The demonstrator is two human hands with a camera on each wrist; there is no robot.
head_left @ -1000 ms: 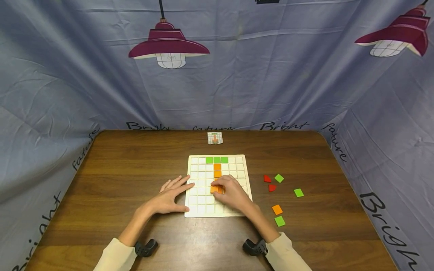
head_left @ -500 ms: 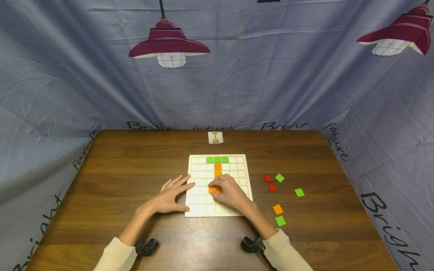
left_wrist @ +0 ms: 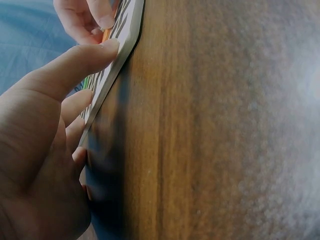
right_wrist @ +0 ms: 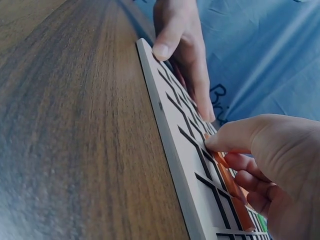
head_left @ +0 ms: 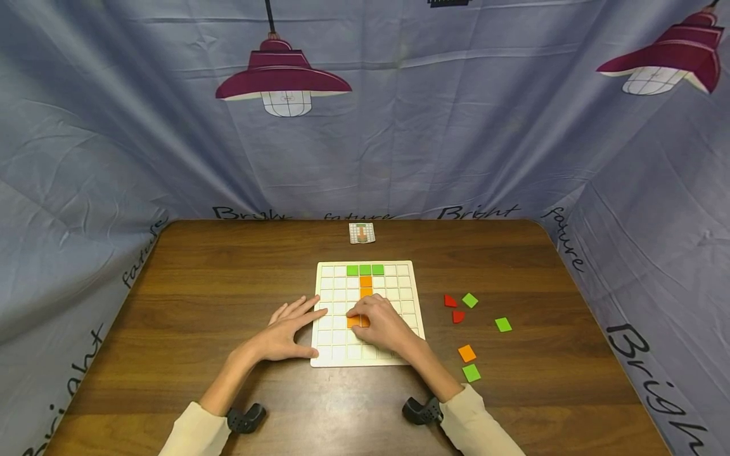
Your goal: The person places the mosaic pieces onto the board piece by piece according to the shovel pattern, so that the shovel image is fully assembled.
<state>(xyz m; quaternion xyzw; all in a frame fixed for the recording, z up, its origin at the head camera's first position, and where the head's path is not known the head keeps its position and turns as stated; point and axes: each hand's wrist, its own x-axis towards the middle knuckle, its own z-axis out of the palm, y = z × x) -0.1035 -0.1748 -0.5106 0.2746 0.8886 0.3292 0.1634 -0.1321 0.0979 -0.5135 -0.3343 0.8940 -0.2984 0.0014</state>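
Note:
A pale grid board [head_left: 332,351] lies on the wooden table. Three green square tiles [head_left: 365,270] sit in its far row, and orange square tiles [head_left: 365,281] run down from the middle one. My right hand [head_left: 383,324] is over the board's middle and pinches an orange tile [head_left: 352,322] between thumb and fingertips, low at the board's surface. Right beside that tile, another orange tile [head_left: 365,322] is partly covered by the hand. My left hand [head_left: 282,335] rests at the board's left edge, fingers spread, with the thumb [left_wrist: 102,52] and fingertips on the rim.
To the right of the board lie two red rounded pieces [head_left: 450,301], several green tiles [head_left: 503,324] and a loose orange tile [head_left: 466,353]. A small printed card [head_left: 362,233] with a coloured grid pattern lies beyond the board. Blue curtain [head_left: 365,158] surrounds the table's back and sides.
My right hand has slid slightly left across the board with the pinched orange tile. The left hand keeps its place at the board's edge.

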